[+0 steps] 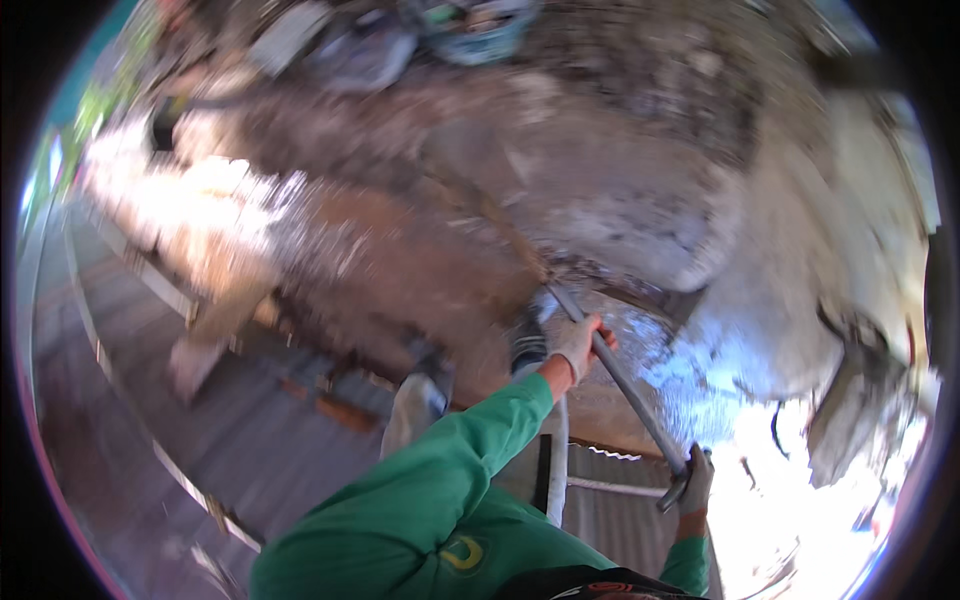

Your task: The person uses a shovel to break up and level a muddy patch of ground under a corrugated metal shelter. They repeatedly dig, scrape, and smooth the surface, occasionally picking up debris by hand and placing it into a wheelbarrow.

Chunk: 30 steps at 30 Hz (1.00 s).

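Note:
A long-handled shovel (632, 395) slants across the middle, from my right side up to the ground ahead. Its broad blade (478, 160) is smeared by motion and rests on or just over the brown dirt; which, I cannot tell. My left hand (580, 347), in a pale glove with bare fingers, is closed around the grey part of the shaft. Lower and to the right, my right hand (697, 482) grips near the shaft's end, also gloved. Both arms wear green sleeves. My feet (425, 395) stand just left of the handle, one in a dark boot.
Corrugated metal sheets (110, 380) lie at the left, with a block of wood (230, 320) by their edge. A blue tub (480, 35) with things in it stands at the far side. Pale rubble or plaster (820, 230) rises at the right. Wet ground (690, 360) shines beside the handle.

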Each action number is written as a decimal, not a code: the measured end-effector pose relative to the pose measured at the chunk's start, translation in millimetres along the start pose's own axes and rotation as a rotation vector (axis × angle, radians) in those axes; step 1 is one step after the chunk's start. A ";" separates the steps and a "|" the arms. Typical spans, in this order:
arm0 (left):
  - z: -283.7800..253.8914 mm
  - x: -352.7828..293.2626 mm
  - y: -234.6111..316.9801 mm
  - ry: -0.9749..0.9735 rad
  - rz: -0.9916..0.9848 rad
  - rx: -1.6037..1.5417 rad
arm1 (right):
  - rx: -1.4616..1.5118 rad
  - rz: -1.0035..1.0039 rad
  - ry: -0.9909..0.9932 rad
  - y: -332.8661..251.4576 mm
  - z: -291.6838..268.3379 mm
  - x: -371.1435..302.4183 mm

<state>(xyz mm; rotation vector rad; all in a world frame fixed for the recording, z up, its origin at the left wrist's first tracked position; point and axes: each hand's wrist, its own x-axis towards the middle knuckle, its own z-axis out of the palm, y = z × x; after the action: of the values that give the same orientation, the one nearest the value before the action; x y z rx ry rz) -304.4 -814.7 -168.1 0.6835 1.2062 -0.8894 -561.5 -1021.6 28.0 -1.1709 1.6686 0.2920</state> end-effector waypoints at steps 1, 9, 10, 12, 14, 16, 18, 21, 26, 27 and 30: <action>-23.5 1.1 3.1 0.065 -0.007 -0.113 | -0.014 -0.082 0.067 2.2 14.1 -3.2; -227.2 30.3 68.8 0.524 0.202 -0.359 | -0.247 -0.046 -0.339 17.4 174.9 -81.0; -247.4 32.6 74.4 0.576 0.155 -0.373 | -0.221 -0.026 -0.442 17.1 189.5 -97.5; -269.3 36.2 80.3 0.540 0.134 -0.419 | -0.244 0.049 -0.428 9.9 218.7 -119.6; -282.8 33.7 80.0 0.499 0.116 -0.474 | -0.333 -0.024 -0.320 8.4 247.2 -143.6; -279.0 33.0 74.1 0.421 0.083 -0.537 | -0.375 -0.111 -0.212 5.7 260.3 -168.6; -268.4 33.4 65.7 0.330 0.114 -0.571 | -0.446 -0.243 -0.081 7.0 267.0 -183.2; -250.4 37.1 52.3 0.249 0.054 -0.615 | -0.493 -0.240 0.107 11.3 260.8 -190.6; -260.9 48.3 59.1 0.120 -0.022 -0.703 | -0.586 -0.520 0.225 32.5 273.7 -174.8; -272.7 48.3 67.9 0.105 -0.015 -0.718 | -0.527 -0.516 0.156 39.0 286.2 -175.9; -338.1 48.6 114.8 0.129 0.050 -0.674 | -0.469 -0.416 -0.024 66.2 339.5 -199.5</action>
<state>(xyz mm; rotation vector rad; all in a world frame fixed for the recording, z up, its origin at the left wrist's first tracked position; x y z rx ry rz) -365.1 -483.7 -297.0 0.2215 1.4877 -0.3534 -413.1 -651.0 23.0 -1.8203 1.3258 0.4433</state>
